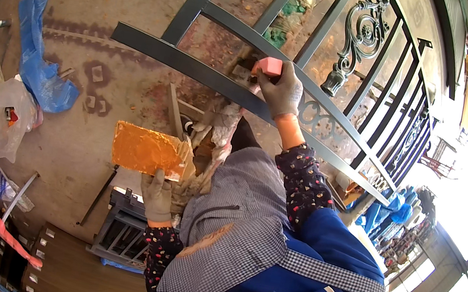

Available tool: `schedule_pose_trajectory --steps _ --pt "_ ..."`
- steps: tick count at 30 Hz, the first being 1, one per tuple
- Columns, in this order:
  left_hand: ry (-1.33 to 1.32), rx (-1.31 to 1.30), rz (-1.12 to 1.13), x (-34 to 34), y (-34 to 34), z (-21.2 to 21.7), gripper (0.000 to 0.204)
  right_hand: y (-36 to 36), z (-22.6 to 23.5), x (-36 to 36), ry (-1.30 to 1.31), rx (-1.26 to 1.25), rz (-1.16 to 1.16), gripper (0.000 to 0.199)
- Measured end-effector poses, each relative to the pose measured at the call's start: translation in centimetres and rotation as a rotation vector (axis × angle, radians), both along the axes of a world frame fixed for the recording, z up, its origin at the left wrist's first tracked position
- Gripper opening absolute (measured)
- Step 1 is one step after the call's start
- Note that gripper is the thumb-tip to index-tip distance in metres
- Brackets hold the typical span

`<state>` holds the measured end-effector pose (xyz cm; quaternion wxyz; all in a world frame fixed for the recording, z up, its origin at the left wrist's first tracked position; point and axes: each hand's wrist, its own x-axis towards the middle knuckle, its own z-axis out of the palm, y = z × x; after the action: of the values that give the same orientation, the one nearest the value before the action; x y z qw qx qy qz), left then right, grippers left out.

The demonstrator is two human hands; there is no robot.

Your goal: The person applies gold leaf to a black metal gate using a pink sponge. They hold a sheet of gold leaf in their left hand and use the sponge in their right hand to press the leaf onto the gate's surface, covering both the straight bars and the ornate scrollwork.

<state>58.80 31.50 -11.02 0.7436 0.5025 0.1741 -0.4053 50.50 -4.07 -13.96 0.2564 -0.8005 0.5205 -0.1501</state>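
My left hand (157,196), in a grey glove, grips the lower edge of a flat rectangular board (142,150) smeared with orange paste; the thumb lies on its face. A small pinkish-red block (269,66) sits between the fingers of my gloved right hand (284,92). That hand is closed on the block at a dark grey metal railing (182,66), between its two long rails. Whether the block touches the metal, I cannot tell. Scroll ornaments (364,31) fill parts of the railing, which runs from centre left to the far right.
Blue plastic sheeting (42,62) and a clear plastic bag (1,117) lie on the floor at left. Below the railing is a cloth-wrapped support (221,131). Near my left forearm stands a stack of dark metal frames (126,227). A brown panel (73,274) lies at lower left.
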Motion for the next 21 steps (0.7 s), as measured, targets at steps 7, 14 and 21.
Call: schedule_pose_trajectory --steps 7,14,21 --pt "0.022 -0.047 -0.036 -0.7 2.7 -2.6 0.045 -0.4 -0.4 2.1 -0.025 0.049 -0.076 0.037" --pt "0.06 -0.026 -0.031 -0.7 2.5 -2.5 0.044 -0.2 -0.7 0.8 0.134 0.027 -0.132 0.041" --pt "0.018 -0.052 -0.004 -1.0 1.5 -1.7 0.046 -0.4 -0.6 1.9 0.026 0.055 -0.093 0.04"
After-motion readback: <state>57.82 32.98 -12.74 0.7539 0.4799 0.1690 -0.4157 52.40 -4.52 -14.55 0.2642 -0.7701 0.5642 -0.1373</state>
